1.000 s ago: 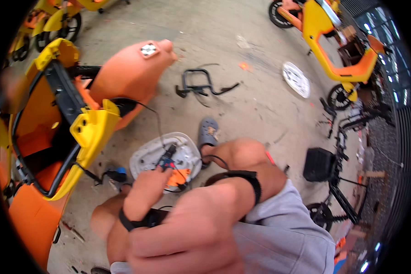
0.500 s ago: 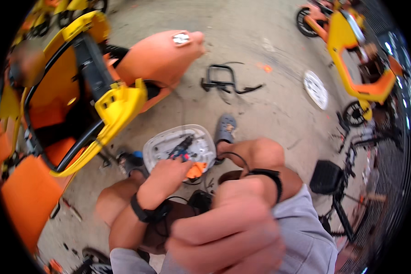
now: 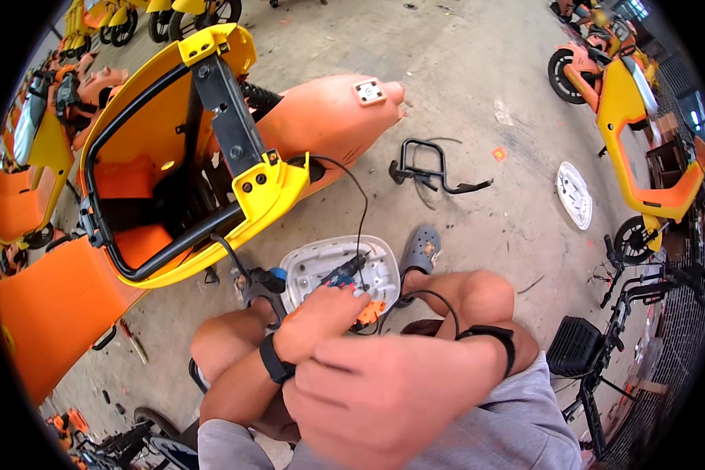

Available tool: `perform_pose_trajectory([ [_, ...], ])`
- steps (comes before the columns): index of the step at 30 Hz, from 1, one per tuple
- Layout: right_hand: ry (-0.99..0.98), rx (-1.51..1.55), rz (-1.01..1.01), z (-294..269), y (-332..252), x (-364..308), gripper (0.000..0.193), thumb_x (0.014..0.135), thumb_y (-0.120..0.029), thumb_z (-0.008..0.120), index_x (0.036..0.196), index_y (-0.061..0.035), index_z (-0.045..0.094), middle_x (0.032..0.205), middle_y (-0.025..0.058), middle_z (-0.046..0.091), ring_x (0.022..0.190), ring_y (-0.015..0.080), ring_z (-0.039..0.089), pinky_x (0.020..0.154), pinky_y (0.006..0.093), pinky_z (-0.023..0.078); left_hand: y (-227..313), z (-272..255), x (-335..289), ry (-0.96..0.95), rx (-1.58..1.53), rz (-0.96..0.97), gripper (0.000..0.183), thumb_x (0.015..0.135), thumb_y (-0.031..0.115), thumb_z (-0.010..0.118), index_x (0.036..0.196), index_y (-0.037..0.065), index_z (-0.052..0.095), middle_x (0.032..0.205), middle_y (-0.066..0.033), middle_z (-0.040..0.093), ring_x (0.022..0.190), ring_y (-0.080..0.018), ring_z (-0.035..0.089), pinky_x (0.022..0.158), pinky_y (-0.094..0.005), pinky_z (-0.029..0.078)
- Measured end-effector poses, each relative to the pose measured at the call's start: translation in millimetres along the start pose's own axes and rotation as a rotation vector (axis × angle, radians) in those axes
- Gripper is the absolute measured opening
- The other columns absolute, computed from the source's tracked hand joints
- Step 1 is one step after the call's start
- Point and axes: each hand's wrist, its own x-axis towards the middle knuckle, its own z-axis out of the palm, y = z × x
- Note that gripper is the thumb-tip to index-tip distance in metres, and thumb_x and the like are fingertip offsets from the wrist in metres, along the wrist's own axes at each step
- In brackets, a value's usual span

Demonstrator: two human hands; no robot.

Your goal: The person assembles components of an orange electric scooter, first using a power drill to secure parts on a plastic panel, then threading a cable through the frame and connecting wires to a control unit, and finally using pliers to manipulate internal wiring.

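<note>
My right hand (image 3: 392, 392) is raised close to the camera, fingers curled in, large and slightly blurred. Whatever it may hold is hidden. Behind it, my left hand (image 3: 327, 315) hangs over the near side of an upturned white plastic cover (image 3: 296, 270) between my feet. Its fingers are bent, with their tips out of sight. Just past the left knuckles lies a blue-and-black power drill (image 3: 343, 272) in the cover; whether the hand touches it I cannot tell. A crumpled-looking orange piece (image 3: 370, 313) sits beside the left hand at the cover's near right.
A yellow-and-orange scooter body (image 3: 278, 188) with an open frame stands at left, a black cable (image 3: 360, 182) hanging from it. A black tubular bracket (image 3: 439, 166) and another white cover (image 3: 573, 196) lie on the concrete. Another scooter (image 3: 634, 149) and a black frame (image 3: 603, 352) are at right.
The view has shifted, so the scooter and covers appear farther right and lower. My right fist has turned and its wrist shows more. My left hand stays near the drill.
</note>
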Motion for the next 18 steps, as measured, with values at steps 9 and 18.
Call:
perform_pose_trajectory([
  [9, 0.415, 0.051, 0.719, 19, 117, -46, 0.034, 0.082, 0.003, 0.053, 0.113, -0.0021, 0.067, 0.106, 0.0118, 0.069, 0.093, 0.0199, 0.065, 0.083, 0.0304, 0.050, -9, 33, 2, 0.091, 0.096, -0.037, 0.016, 0.080, 0.009, 0.060, 0.096, 0.006, 0.060, 0.081, -0.0121, 0.066, 0.077, -0.0313, 0.068, 0.064, -0.0414, 0.054],
  [18, 0.177, 0.700, 1.203, 37, 165, -76, 0.035, 0.096, -0.023, 0.051, 0.114, 0.0054, 0.062, 0.089, 0.0095, 0.068, 0.084, 0.0150, 0.064, 0.078, 0.0297, 0.050, -18, 41, -2, 0.041, 0.057, 0.000, 0.035, 0.078, 0.003, 0.060, 0.112, 0.006, 0.058, 0.089, -0.0153, 0.064, 0.075, -0.0355, 0.066, 0.061, -0.0446, 0.053],
])
